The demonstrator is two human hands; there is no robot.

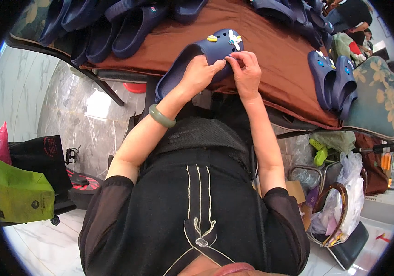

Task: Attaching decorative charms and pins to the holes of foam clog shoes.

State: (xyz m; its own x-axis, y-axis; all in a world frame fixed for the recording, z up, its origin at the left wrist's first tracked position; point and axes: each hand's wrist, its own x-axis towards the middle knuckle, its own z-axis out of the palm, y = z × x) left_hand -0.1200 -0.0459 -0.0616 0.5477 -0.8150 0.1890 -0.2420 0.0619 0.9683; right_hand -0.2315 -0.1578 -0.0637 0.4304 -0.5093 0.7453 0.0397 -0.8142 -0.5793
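Observation:
A dark blue clog point(184, 60) with round vent holes is held tilted above the near edge of the table. On its toe sit a yellow charm point(212, 38) and a white charm point(235, 40). My left hand point(198, 77), below a green bangle on the wrist, grips the clog's side, thumb toward the upper. At the other side of the toe, my right hand point(247, 71) is closed in a pinch against the clog. Whatever sits between its fingertips is too small or too hidden to name.
Rows of blue clogs point(135, 34) line the table's far left, on a brown cloth point(282, 73). A charmed pair point(323, 76) stands at the right. Bags on a chair point(344, 207) are at lower right; a green bag point(20, 191) is at left.

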